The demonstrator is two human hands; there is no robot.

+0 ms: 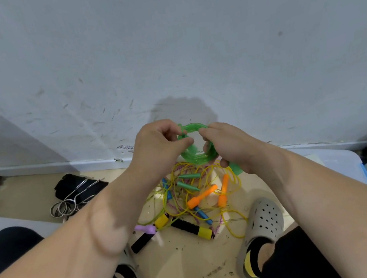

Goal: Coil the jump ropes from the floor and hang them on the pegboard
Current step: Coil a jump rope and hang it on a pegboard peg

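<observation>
A green jump rope (194, 155) is wound into a small round coil, held up in front of the wall above the floor. My left hand (158, 142) pinches the coil's upper left side. My right hand (231, 148) grips its right side, fingers curled through the ring, and a green handle (236, 168) shows under the palm. Below on the floor lies a tangled pile of ropes (186, 199): yellow cord, pink braided cord, orange handles (211, 193), green handles (187, 183), blue handles, black-and-yellow handles (191, 227) and a lilac handle (144, 229). No pegboard is in view.
A scuffed white wall (165, 47) with a baseboard rises right behind the pile. Metal hooks (68, 202) lie on a black item at the left. My feet in grey perforated clogs (262, 222) flank the pile. A pale board (337, 164) lies at the right.
</observation>
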